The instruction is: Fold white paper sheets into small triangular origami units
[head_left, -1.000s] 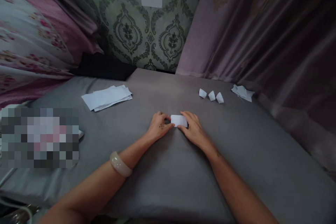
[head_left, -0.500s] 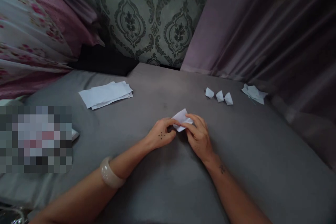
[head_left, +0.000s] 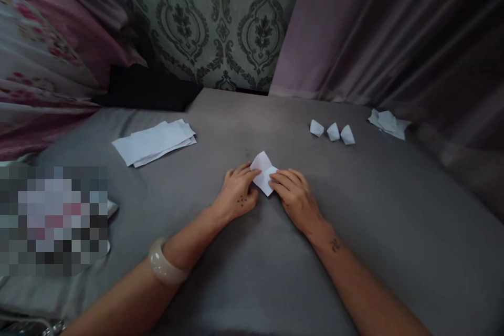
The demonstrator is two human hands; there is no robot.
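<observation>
A small white sheet of paper, creased and partly folded, is held between my two hands in the middle of the head view. My left hand grips its left edge, fingers bent over the paper. On the other side, my right hand has its fingertips pressed on the right corner. The far and near corners of the paper stick out between the hands. To the right, farther off, three small folded white paper shapes stand in a row.
A stack of white paper strips lies at the left on the grey sheet. Some white paper pieces lie at the far right by the curtain. Black cloth sits at the back left; a blurred-out patch covers something at left.
The paper has been turned and opened flatter, one corner now pointing away from me. My right fingers have shifted to its right corner. The view has tilted down slightly.
</observation>
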